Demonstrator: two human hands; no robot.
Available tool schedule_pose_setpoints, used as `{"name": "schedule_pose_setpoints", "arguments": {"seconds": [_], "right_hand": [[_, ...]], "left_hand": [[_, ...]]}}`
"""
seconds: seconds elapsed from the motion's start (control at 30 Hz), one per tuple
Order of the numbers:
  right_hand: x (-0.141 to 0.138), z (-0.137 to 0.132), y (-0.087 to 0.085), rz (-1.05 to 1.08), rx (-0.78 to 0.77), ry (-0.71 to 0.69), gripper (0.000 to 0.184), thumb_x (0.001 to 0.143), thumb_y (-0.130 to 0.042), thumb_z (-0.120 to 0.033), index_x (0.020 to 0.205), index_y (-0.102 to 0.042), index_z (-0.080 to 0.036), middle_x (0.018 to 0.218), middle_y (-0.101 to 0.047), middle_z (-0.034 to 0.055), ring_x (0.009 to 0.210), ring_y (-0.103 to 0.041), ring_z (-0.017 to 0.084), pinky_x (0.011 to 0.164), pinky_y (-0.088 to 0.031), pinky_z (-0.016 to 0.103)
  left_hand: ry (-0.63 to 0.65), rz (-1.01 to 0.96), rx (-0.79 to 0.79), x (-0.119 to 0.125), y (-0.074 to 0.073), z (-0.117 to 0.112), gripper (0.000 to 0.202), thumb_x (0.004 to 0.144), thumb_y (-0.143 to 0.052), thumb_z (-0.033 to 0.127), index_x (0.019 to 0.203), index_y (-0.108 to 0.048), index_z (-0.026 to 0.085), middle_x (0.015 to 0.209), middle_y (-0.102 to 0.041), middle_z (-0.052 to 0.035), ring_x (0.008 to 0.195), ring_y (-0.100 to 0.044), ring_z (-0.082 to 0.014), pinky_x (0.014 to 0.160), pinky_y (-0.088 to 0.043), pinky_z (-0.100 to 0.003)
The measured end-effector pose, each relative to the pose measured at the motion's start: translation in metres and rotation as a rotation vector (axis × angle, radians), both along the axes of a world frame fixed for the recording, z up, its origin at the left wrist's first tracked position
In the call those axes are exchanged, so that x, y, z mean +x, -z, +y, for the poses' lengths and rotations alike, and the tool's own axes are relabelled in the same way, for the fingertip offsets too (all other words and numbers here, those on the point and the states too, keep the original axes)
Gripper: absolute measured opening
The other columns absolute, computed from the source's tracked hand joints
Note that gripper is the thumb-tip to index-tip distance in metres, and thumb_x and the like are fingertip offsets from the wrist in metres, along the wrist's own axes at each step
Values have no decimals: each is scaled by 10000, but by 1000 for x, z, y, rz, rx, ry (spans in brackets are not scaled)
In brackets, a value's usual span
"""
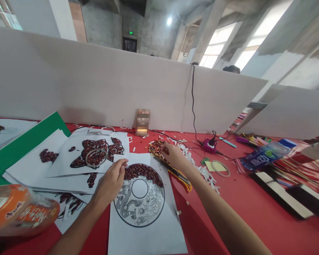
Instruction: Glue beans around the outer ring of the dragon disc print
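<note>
– Right hand [171, 154]: doing what?

– Hovering at the heap of mixed seeds [154, 144], with fingers curled in; impossible to tell whether pinching 1 seed or nothing

– And with the left hand [117, 176]?

– Placed at the upper left rim of the round dragon drawing [140, 198], with fingers half bent; again impossible to tell about any grip

– What about the drawing?

– On a white sheet [149, 244] on the red table [244, 198], between the 2 forearms; covered along the top arc with dark red beans [142, 170], bare line art below, around 1 blank circle

– Close by?

– Just right of the sheet, a yellow-and-black cutting tool [181, 177], then white paper scraps [206, 173]; to the left, overlapping bean pictures [63, 166] with 1 ring [86, 158] on top

– Farther out?

– Leftward, a green board [23, 147] and an orange-labelled jar [21, 212]; rightward, a purple socket [209, 146] and a blue-capped bottle [266, 156]; behind, a white partition [122, 92]
</note>
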State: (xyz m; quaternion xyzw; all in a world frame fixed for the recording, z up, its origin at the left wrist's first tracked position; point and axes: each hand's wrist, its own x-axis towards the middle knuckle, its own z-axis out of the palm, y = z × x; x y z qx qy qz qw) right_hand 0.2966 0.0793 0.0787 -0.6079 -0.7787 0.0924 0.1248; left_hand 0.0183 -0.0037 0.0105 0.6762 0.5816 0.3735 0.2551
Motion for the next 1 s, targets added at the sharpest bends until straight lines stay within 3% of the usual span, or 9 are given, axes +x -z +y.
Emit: {"name": "schedule_pose_setpoints", "arguments": {"seconds": [0.23,0.33,0.57,1.0], "right_hand": [[-33,-56,8,391,12,-141,126,932,-525,-158,953,-632,-221,795,-709,-17,693,-628,131,681,-427,220],[-47,-73,14,450,-38,-140,133,953,-522,-164,954,-639,-229,785,-711,-18,686,-631,137,661,-422,230],[-66,-88,33,249,114,-173,112,926,-620,-145,894,-677,-236,976,-695,29,943,-611,207,824,-401,326],[-72,-89,44,242,127,-132,115,897,-690,-140,894,-714,-253,1040,-665,18,990,-579,208,851,-378,353]], "left_hand": [[4,-5,23,0,-2,-1,333,1023,-321,332,1219,-578,254,1180,-685,-60,1097,-648,-211,956,-509,-380],[3,0,20,0,-3,0,331,1026,-319,331,1223,-574,256,1177,-685,-56,1097,-646,-210,963,-505,-383],[23,9,31,-1,2,3,331,1024,-314,320,1235,-563,259,1194,-676,-57,1108,-637,-208,956,-505,-375],[21,7,15,0,-1,2,329,1029,-320,330,1238,-563,260,1184,-680,-60,1103,-639,-211,951,-504,-373]]}}
